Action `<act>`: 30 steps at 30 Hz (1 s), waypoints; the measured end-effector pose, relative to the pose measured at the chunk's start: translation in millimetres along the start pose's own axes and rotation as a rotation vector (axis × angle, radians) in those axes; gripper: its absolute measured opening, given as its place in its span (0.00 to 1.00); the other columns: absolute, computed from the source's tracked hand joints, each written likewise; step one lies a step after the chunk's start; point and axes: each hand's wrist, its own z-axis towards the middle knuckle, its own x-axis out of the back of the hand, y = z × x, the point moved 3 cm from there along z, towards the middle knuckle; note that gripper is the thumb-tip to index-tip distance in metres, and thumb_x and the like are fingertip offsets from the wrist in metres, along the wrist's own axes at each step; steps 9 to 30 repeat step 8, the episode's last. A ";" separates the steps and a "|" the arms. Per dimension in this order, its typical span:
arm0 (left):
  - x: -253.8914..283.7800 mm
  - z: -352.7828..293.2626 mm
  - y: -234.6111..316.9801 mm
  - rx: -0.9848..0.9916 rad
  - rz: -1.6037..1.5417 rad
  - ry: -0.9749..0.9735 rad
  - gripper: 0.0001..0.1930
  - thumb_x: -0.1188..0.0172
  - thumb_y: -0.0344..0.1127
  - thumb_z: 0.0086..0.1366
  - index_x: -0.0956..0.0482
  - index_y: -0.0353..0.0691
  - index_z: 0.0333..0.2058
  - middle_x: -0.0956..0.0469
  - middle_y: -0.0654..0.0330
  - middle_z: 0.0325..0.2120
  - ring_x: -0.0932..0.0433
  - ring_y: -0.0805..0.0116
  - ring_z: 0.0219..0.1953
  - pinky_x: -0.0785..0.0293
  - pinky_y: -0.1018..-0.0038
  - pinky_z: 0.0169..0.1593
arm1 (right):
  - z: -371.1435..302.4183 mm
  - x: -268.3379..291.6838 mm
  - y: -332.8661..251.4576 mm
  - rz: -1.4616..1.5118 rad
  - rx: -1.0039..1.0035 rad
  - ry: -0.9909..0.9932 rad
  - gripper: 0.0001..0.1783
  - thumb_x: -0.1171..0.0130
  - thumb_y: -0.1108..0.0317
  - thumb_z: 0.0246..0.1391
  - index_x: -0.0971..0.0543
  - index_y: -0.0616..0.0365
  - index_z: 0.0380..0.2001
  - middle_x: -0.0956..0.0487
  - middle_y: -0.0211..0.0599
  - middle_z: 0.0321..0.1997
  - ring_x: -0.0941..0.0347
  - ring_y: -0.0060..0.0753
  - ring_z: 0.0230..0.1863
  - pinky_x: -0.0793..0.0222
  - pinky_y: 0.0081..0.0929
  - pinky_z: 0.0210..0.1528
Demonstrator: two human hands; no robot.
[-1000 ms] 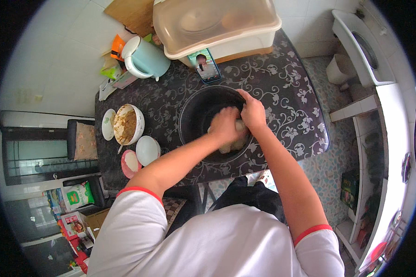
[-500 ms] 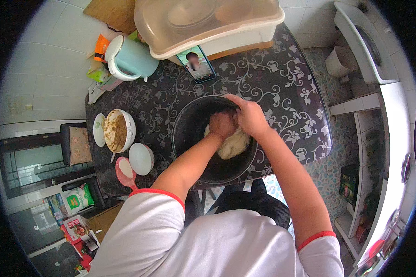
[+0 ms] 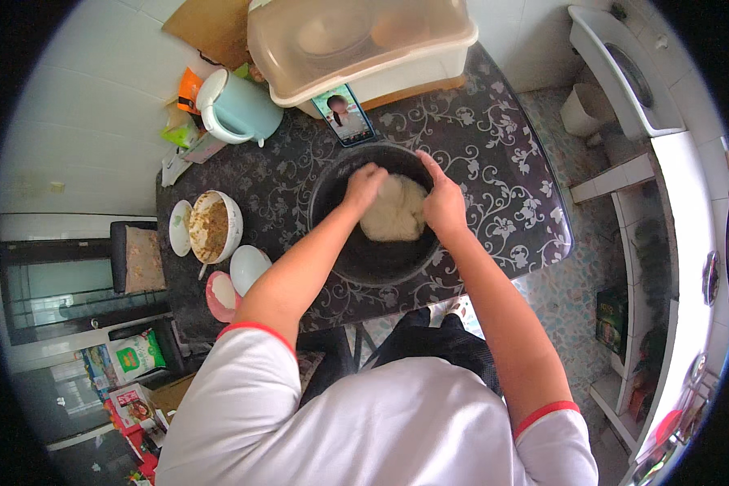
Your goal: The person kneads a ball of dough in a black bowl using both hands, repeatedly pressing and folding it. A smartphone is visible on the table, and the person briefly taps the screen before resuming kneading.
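Both hands are down in the black bowl (image 3: 364,259), working a pale lump of dough (image 3: 393,212) that sits against the far side of the bowl's floor. The left hand (image 3: 364,185) comes in over the near-left rim, forearm angled up and to the right, knuckles on top and fingers curled under into a loose fist that presses on the dough's left edge. The right hand (image 3: 443,202) reaches in from the right, forearm running straight up from the lower edge, palm turned inward against the dough's right side, fingers held together and pointing away toward the far rim. The bowl stands on a dark table (image 3: 502,162) with a pale leaf pattern. A phone (image 3: 344,115) leans just beyond the bowl, below a lidded plastic box (image 3: 364,40). To the left stand a bowl of brown filling (image 3: 212,227), small dishes (image 3: 247,267) and a light blue kettle (image 3: 239,109).
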 end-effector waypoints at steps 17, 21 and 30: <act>-32.5 -109.7 63.5 -0.201 0.559 0.059 0.32 0.29 0.45 0.46 0.35 0.39 0.47 0.35 0.46 0.47 0.34 0.44 0.53 0.28 0.55 0.49 | 11.7 -2.1 4.4 -0.185 0.177 -0.186 0.37 0.46 0.79 0.46 0.31 0.31 0.60 0.22 0.49 0.49 0.27 0.49 0.52 0.30 0.40 0.52; -32.5 -109.7 63.5 -0.201 0.559 0.059 0.32 0.29 0.45 0.46 0.35 0.39 0.47 0.35 0.46 0.47 0.34 0.44 0.53 0.28 0.55 0.49 | 11.7 -2.1 4.4 -0.185 0.177 -0.186 0.37 0.46 0.79 0.46 0.31 0.31 0.60 0.22 0.49 0.49 0.27 0.49 0.52 0.30 0.40 0.52; -32.5 -109.7 63.5 -0.201 0.559 0.059 0.32 0.29 0.45 0.46 0.35 0.39 0.47 0.35 0.46 0.47 0.34 0.44 0.53 0.28 0.55 0.49 | 11.7 -2.1 4.4 -0.185 0.177 -0.186 0.37 0.46 0.79 0.46 0.31 0.31 0.60 0.22 0.49 0.49 0.27 0.49 0.52 0.30 0.40 0.52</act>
